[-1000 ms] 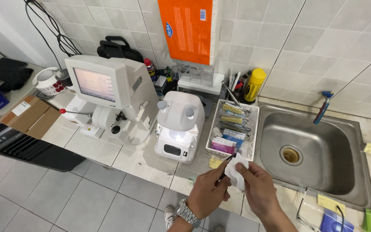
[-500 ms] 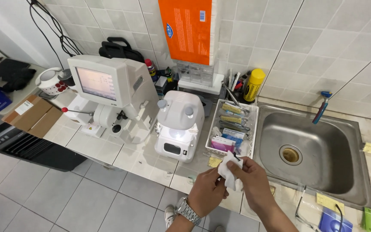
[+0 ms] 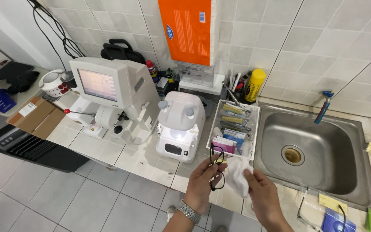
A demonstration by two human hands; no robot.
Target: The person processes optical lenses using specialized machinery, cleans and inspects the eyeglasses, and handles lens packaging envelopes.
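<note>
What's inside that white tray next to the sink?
The white tray holds flat packets and small boxes, loosely stacked. Whatever lies beneath them is covered. The glasses partly block its front edge.

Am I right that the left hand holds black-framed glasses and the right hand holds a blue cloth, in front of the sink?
Not quite. The head view shows the cloth in the right hand is white, not blue. The rest stands: the left hand holds the black-framed glasses, in front of the sink.
</note>
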